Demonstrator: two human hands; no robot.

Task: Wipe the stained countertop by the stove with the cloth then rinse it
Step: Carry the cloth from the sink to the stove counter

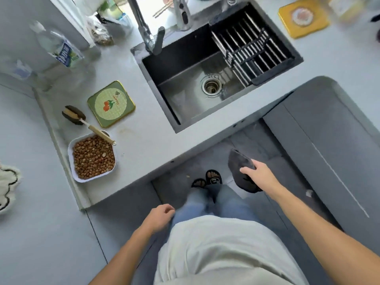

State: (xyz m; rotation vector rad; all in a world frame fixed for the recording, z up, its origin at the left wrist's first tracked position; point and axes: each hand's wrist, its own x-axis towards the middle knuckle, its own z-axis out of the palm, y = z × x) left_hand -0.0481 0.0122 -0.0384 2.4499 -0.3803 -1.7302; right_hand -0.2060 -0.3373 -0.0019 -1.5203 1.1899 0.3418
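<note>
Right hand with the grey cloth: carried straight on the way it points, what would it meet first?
Probably the countertop's front edge, then the sink; the right hand and cloth hang over floor, and depth is unclear.

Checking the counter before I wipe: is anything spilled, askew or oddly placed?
A faint brownish stain marks the countertop beside the green coaster. The brush lies with its handle propped on the peanut dish. Nothing looks spilled.
</note>
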